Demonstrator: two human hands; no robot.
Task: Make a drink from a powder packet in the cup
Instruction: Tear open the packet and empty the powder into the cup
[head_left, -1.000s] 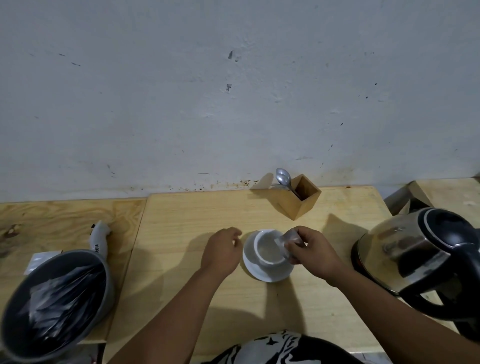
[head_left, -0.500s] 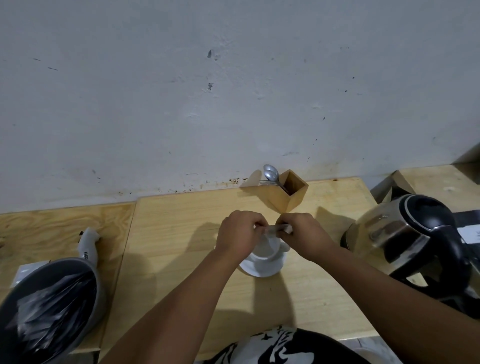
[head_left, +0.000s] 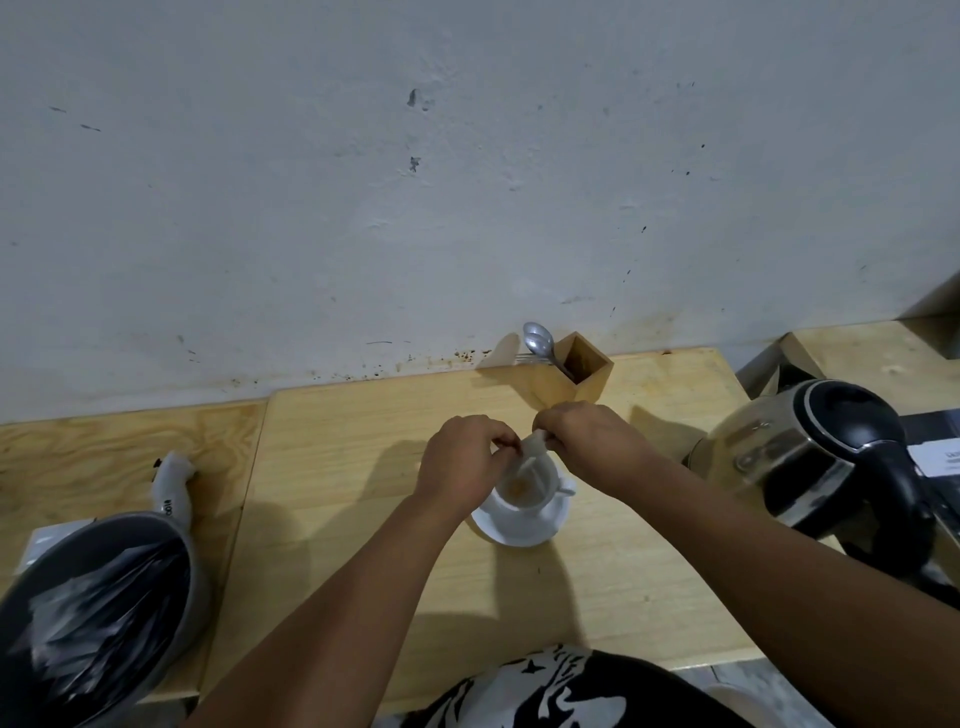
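Observation:
A white cup (head_left: 537, 498) stands on a white saucer (head_left: 519, 531) in the middle of the wooden table (head_left: 332, 457). A little brown powder lies in the bottom of the cup. Just above the cup, my left hand (head_left: 467, 460) and my right hand (head_left: 589, 441) both pinch a small pale powder packet (head_left: 532, 451). The packet hangs tilted with its lower end pointing into the cup. My hands cover the far rim of the cup.
A steel and black electric kettle (head_left: 810, 457) stands at the right. A wooden holder (head_left: 582, 371) with spoons (head_left: 537, 338) sits by the wall behind the cup. A grey bin with a black liner (head_left: 98, 597) and a white item (head_left: 174, 483) are at the left.
My left hand has come over to join the right on the packet above the cup. The packet now tips down into the cup, and brown powder shows inside.

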